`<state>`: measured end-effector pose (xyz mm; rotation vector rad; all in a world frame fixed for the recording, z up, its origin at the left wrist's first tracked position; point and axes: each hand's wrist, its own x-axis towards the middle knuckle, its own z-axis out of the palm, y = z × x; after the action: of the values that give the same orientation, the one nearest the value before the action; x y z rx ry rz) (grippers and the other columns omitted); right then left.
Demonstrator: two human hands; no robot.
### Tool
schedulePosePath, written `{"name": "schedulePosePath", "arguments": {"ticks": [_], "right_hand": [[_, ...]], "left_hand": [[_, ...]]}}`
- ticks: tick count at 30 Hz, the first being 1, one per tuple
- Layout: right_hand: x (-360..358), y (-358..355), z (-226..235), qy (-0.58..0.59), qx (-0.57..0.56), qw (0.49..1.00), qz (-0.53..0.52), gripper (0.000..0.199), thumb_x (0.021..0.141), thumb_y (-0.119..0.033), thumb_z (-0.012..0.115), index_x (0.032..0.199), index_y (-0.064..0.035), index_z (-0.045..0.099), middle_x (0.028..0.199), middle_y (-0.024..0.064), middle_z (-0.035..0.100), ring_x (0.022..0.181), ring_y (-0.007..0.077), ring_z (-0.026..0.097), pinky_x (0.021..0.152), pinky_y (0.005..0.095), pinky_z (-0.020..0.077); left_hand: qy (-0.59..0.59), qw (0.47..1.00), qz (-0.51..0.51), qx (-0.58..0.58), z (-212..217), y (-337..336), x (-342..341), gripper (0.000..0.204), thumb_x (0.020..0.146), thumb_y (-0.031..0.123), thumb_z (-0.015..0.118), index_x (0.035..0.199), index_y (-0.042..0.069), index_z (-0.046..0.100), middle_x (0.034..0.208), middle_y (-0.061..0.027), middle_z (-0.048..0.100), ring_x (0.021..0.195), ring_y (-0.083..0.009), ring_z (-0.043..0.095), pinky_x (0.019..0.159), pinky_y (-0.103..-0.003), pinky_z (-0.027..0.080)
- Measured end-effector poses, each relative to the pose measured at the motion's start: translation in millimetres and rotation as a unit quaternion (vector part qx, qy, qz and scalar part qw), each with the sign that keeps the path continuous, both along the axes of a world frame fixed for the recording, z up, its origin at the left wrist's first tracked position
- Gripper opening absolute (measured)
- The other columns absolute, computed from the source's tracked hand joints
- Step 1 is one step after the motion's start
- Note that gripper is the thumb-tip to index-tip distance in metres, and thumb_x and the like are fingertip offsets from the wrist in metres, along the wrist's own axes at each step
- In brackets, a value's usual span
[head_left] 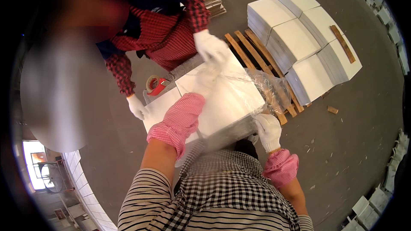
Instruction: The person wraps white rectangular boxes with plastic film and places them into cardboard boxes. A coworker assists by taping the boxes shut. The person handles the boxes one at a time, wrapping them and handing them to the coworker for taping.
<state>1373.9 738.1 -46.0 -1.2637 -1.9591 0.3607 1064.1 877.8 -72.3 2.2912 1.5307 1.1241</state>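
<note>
From the head, a fisheye looks steeply down on both hands (pixel 268 132), close by.

The person wears a ribbed, close-fitting top (pixel 145 194) in off-white with thin, dark horizontal stripes, and over it an apron (pixel 227 182) in black-and-white gingham, whose checked straps run along both sides of the body. Pink-and-white gingham sleeve covers (pixel 180 117), puffed and gathered into ruffled ends, sit on both forearms, leaving a bare stretch of arm between each cover and the striped sleeve. The right hand (pixel 269 130) is clad in a plain white fabric glove (pixel 269 137), while the left hand (pixel 207 79) is blurred, though it appears to be gloved in white too.
</note>
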Motion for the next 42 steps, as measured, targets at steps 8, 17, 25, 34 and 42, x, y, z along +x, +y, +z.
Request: {"name": "schedulePosePath", "arguments": {"ticks": [8, 17, 25, 34, 42], "right_hand": [[-50.1, 51.6, -16.7, -0.006, 0.064, 0.997, 0.043, 0.014, 0.082, -0.007, 0.078, 0.096, -0.0089, 0.076, 0.101, 0.0076, 0.075, 0.097, 0.0307, 0.071, 0.084, 0.0434, 0.0567], [-100.5, 39.2, -44.2, -0.118, 0.004, 0.984, 0.132, 0.009, 0.076, -0.01, 0.066, 0.085, -0.0091, 0.068, 0.093, 0.0071, 0.068, 0.096, 0.0293, 0.065, 0.092, 0.043, 0.0536], [-136.5, 8.4, -67.6, -0.148, 0.038, 0.963, 0.221, 0.008, 0.078, -0.014, 0.066, 0.086, -0.0117, 0.066, 0.094, 0.004, 0.063, 0.104, 0.0255, 0.061, 0.098, 0.0446, 0.0502], [-157.9, 31.8, -84.9, -0.223, 0.045, 0.955, 0.189, 0.016, 0.083, -0.015, 0.063, 0.095, -0.0073, 0.07, 0.107, 0.0084, 0.068, 0.117, 0.0297, 0.06, 0.113, 0.0507, 0.044], [-155.6, 9.4, -76.1, -0.245, 0.009, 0.919, 0.308, 0.013, 0.083, -0.016, 0.064, 0.091, -0.0083, 0.07, 0.106, 0.0078, 0.069, 0.113, 0.0281, 0.063, 0.102, 0.0479, 0.0492]], "left_hand": [[0.21, 0.977, 0.034, 0.018, 27.9, 51.6, -36.3, 0.015, 0.095, 0.018, 0.065, 0.098, 0.006, 0.073, 0.092, -0.0132, 0.07, 0.089, -0.0338, 0.073, 0.077, -0.042, 0.057], [0.399, 0.914, -0.005, -0.078, -33.8, 13.4, -112.8, 0.013, 0.091, 0.009, 0.061, 0.097, 0.009, 0.073, 0.096, -0.0119, 0.069, 0.085, -0.0337, 0.071, 0.075, -0.046, 0.057], [0.36, 0.931, 0.008, -0.065, -54.4, -21.7, -154.1, 0.009, 0.088, 0.008, 0.06, 0.092, 0.009, 0.068, 0.093, -0.0111, 0.066, 0.087, -0.0339, 0.068, 0.077, -0.045, 0.056], [0.326, 0.941, 0.057, -0.067, -66.6, -9.0, -163.7, 0.009, 0.089, 0.008, 0.06, 0.086, 0.009, 0.068, 0.092, -0.0134, 0.066, 0.09, -0.0352, 0.067, 0.082, -0.047, 0.055], [0.309, 0.918, 0.041, -0.246, -52.0, -12.7, -165.2, 0.028, 0.093, 0.027, 0.06, 0.096, 0.003, 0.074, 0.105, -0.0194, 0.071, 0.098, -0.0386, 0.068, 0.096, -0.05, 0.052]]}}
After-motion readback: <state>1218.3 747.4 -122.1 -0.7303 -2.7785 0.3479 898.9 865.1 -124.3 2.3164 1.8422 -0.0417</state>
